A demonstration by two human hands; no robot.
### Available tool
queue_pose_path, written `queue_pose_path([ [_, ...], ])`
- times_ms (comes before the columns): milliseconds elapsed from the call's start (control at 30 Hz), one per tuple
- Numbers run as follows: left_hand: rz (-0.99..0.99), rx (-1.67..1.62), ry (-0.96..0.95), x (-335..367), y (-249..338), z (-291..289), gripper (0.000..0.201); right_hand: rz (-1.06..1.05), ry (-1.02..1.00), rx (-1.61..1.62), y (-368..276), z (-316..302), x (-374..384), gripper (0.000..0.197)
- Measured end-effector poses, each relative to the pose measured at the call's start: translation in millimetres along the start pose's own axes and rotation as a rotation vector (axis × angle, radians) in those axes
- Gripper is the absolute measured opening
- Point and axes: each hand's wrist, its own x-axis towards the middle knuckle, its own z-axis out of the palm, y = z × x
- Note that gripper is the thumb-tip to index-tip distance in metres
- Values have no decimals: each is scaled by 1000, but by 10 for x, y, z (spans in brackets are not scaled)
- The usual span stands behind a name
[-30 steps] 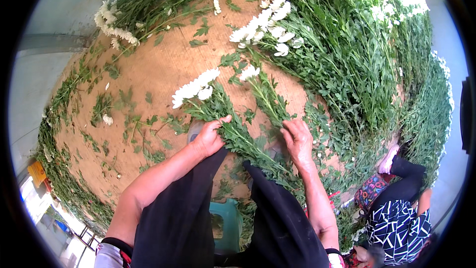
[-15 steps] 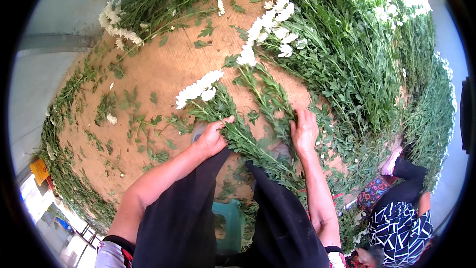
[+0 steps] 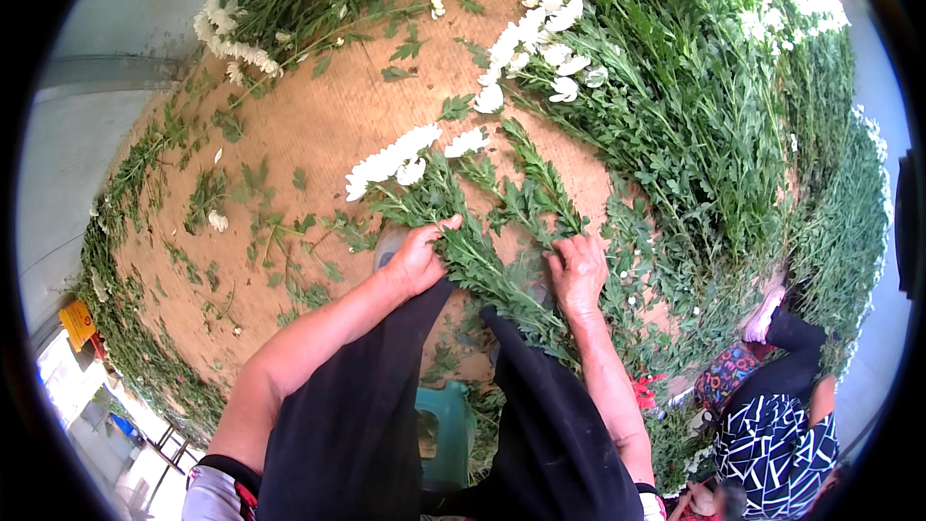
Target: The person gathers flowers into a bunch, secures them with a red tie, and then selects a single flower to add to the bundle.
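Observation:
A bunch of white chrysanthemums (image 3: 405,162) with leafy green stems lies on the brown mat (image 3: 318,125) in front of me. My left hand (image 3: 417,256) grips the stems of this bunch just below the leaves. My right hand (image 3: 577,275) rests closed on a second leafy stem (image 3: 540,183) lying beside the bunch. The flower heads point away from me, up and to the left. My legs in black trousers come in from the lower edge.
A large heap of white flowers and green stems (image 3: 694,106) fills the right side. More cut flowers (image 3: 236,43) lie at the mat's far left. Loose leaves (image 3: 260,232) litter the mat. A teal stool (image 3: 446,429) is under me. Another person in patterned clothes (image 3: 772,425) sits at lower right.
My right hand has moved a leafy stem from the heap toward the bunch and now lies closer to my left hand. The left hand has stayed on the bunch.

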Motion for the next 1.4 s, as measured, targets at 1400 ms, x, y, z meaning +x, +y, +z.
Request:
queue_pose_path([
  [1400, -43, -84, -192, -54, 75, 0, 28, -122, 188, -35, 393, -649, 660, 30],
])
